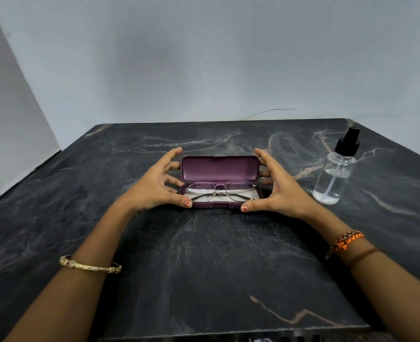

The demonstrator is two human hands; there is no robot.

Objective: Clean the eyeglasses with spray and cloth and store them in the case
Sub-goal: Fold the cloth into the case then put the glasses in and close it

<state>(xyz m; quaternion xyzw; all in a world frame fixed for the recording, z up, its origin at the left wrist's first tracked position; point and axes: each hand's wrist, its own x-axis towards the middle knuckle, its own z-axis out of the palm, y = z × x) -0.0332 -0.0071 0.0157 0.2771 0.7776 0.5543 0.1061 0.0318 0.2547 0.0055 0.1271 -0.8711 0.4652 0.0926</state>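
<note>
A purple glasses case (219, 169) lies open in the middle of the dark marble table, its lid standing upright. Folded metal-framed eyeglasses (220, 191) rest inside it on a white cloth (204, 197). My left hand (158, 185) cups the case's left end, thumb on the front edge and fingers spread toward the lid. My right hand (276, 186) mirrors it at the right end, thumb on the front edge. Both hands touch the case without lifting it.
A clear spray bottle (336, 172) with a black pump top stands to the right of the case, near my right hand. The marble table (204, 267) reaches a grey wall at the back; its left edge runs close to a white wall.
</note>
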